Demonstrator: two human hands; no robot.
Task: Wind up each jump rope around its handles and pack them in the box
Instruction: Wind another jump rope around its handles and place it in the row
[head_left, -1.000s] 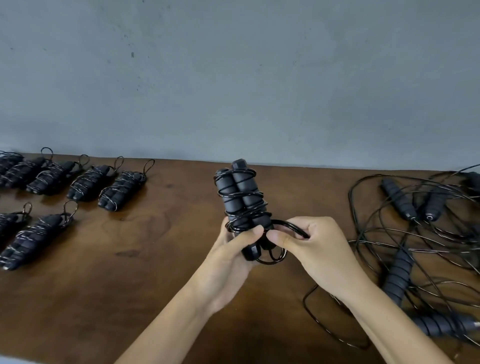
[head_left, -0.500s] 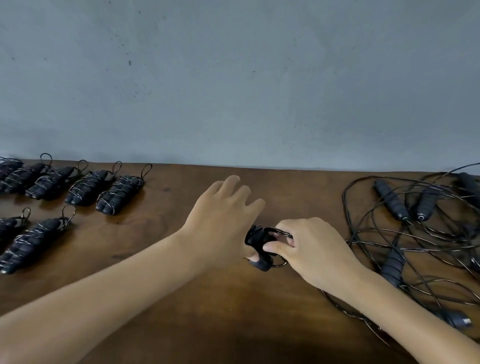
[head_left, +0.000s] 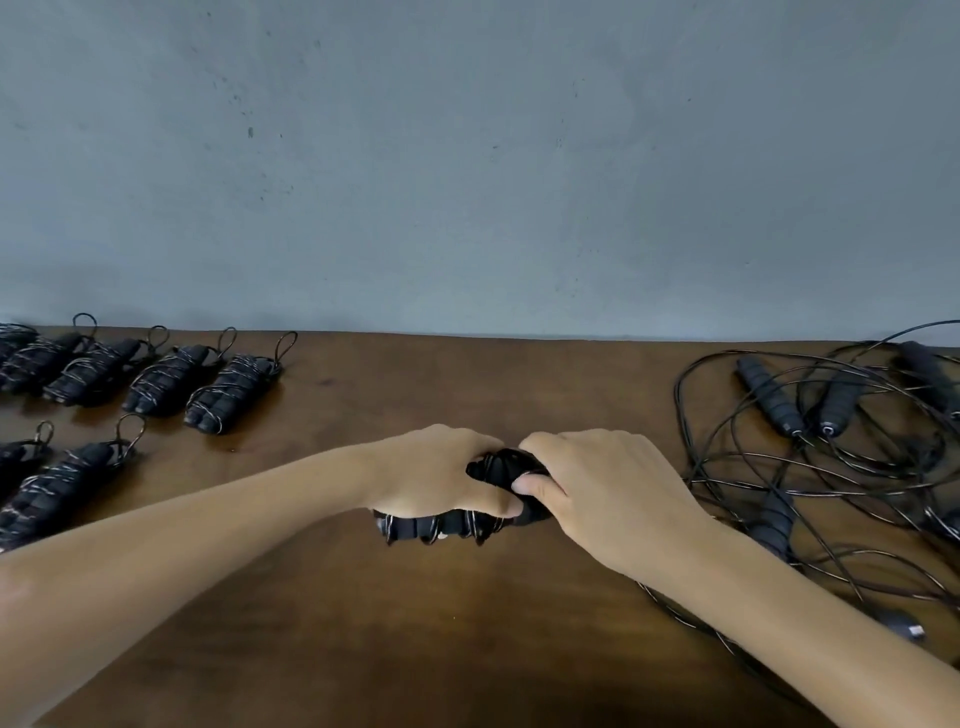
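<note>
A wound black jump rope bundle (head_left: 447, 526) lies sideways at the middle of the wooden table (head_left: 467, 649), its handles pointing left. My left hand (head_left: 436, 473) grips it from above, fingers wrapped over the coils. My right hand (head_left: 602, 493) holds the bundle's right end, thumb pressing the black cord loop there. Most of the bundle is hidden under both hands. No box is in view.
Several wound rope bundles (head_left: 228, 387) lie in two rows at the far left. A tangle of loose ropes with black handles (head_left: 774, 397) covers the table's right side, cords running under my right forearm. A grey wall (head_left: 467, 156) stands right behind the table.
The bundle went from upright in both hands to lying sideways near the table. My left hand moved over its top and now grips it; my right hand stayed on the loop end.
</note>
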